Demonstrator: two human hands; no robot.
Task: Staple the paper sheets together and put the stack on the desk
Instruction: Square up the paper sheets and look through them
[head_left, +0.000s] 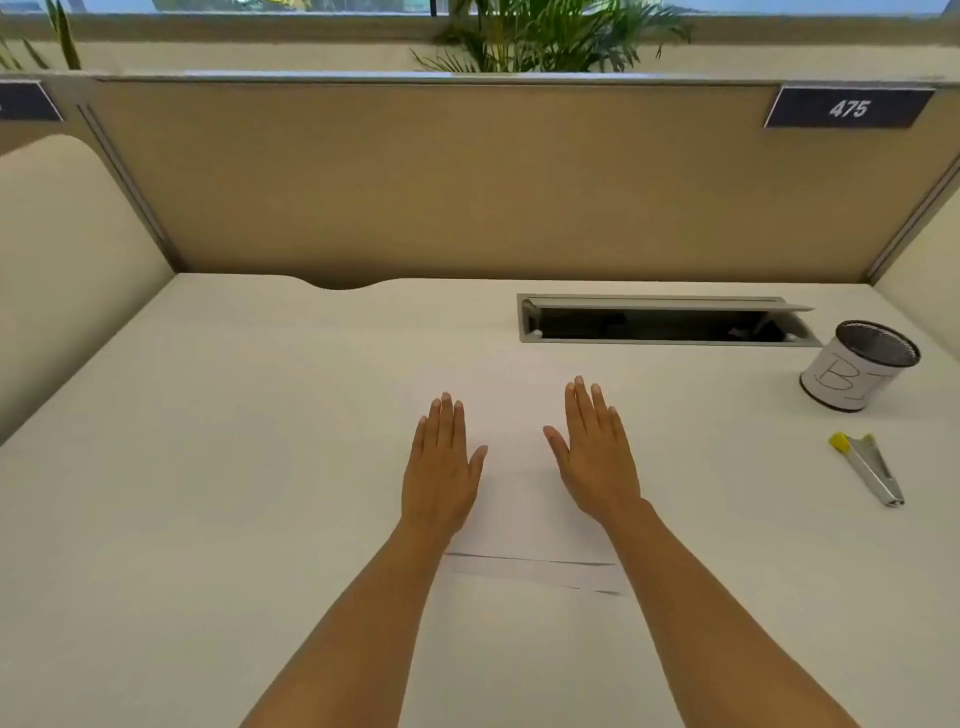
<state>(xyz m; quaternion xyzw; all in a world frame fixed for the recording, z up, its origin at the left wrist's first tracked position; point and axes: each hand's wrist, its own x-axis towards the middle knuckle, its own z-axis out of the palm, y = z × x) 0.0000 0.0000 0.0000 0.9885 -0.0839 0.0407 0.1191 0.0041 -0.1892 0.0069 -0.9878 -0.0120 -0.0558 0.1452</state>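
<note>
White paper sheets (519, 499) lie flat on the pale desk (208, 467) in front of me, their near edges slightly offset. My left hand (441, 462) rests palm down on the left side of the sheets, fingers straight and holding nothing. On the right side lies my right hand (597, 452), flat as well, thumb spread. A silver stapler with a yellow tip (867, 467) sits on the desk far to the right, apart from both hands.
A mesh pen cup with a white paper label (857, 369) stands at the right, behind the stapler. A cable tray with its lid open (665, 322) is set in the desk's back. Beige partition walls enclose the desk on three sides.
</note>
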